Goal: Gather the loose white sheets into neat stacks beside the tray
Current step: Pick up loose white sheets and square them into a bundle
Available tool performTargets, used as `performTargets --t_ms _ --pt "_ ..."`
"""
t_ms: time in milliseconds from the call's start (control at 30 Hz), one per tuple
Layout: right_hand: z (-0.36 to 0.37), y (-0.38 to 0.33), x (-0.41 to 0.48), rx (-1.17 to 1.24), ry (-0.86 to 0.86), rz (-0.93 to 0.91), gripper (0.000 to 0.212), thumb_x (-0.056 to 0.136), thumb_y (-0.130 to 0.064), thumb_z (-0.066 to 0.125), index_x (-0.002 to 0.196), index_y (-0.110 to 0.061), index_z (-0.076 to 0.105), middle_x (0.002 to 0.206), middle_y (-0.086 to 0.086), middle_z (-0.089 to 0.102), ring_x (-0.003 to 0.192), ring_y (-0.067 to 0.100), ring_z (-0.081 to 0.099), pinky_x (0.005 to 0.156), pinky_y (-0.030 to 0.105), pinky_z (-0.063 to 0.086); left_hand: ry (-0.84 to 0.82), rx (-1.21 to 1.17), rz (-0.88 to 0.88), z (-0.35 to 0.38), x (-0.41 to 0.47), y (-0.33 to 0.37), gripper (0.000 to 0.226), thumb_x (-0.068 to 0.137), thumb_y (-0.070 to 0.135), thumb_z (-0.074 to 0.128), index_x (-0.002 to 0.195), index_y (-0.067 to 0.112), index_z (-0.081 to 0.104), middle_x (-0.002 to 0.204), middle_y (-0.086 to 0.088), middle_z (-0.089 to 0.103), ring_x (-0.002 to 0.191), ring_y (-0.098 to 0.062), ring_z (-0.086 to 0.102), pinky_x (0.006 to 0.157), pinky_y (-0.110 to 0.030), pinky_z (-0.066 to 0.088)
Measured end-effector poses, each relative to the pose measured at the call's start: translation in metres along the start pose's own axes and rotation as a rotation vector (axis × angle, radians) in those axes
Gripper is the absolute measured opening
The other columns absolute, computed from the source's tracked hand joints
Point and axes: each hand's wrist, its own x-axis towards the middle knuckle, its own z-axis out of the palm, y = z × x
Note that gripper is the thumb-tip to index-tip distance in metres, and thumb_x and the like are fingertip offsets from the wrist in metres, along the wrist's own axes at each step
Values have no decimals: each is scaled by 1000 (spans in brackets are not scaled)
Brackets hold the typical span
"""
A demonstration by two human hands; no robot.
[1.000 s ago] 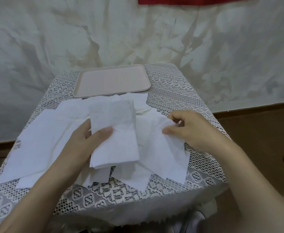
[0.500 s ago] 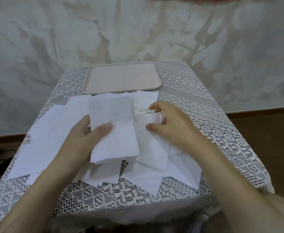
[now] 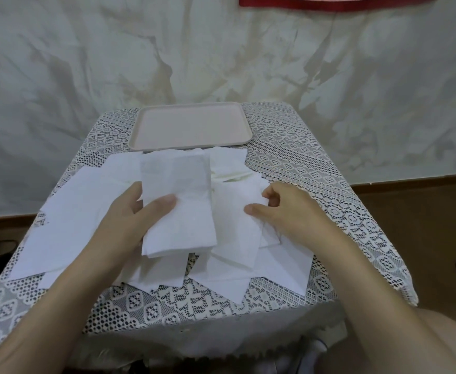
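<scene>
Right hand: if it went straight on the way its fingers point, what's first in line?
The right hand pinches a loose sheet; straight on, toward the person's left, it would probably meet the stack that the left hand holds. Depth is unclear.

Single head cam, wide-angle, worn by person. Looks fwd & down over counter [image 3: 289, 163] from near edge, close range; wall [image 3: 86, 76] behind fills upper frame.
</scene>
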Motion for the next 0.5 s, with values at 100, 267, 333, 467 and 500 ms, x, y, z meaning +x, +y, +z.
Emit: performTargets --t_ms 100,267,333,467,500 --pt "1 0 5 46 10 -33 31 84 -44 80 90 -23 59 78 -11 56 69 12 51 64 32 37 4 -15 2 1 1 1 51 80 41 68 128 24 68 112 2 80 97 -19 78 77 -36 56" --pt "-6 3 9 67 39 -36 24 83 -38 82 88 -24 63 79 -10 61 70 12 56 66 31 42 0 -21 5 0 5 -1 50 80 39 68 127 22 69 110 2 81 95 -17 78 68 -26 60" --pt "-9 6 10 53 18 -22 27 81 -41 82 83 -22 62 71 -10 60 66 14 59 64 31 43 1 -39 3 1 6 -2 48 81 36 67 127 20 68 108 1 81 90 -15 78 62 -20 58" --pt "-13 8 6 29 28 -41 25 84 -36 81 78 -20 61 64 -9 59 59 13 57 61 31 43 -3 -40 9 3 7 0 48 81 34 67 127 19 68 106 1 81 87 -14 78 60 -19 57" --pt "-14 9 5 25 38 -47 24 85 -34 80 78 -21 62 66 -9 60 59 12 56 61 31 42 -3 -44 10 3 7 0 48 81 34 66 126 19 68 106 1 81 86 -14 78 60 -19 57"
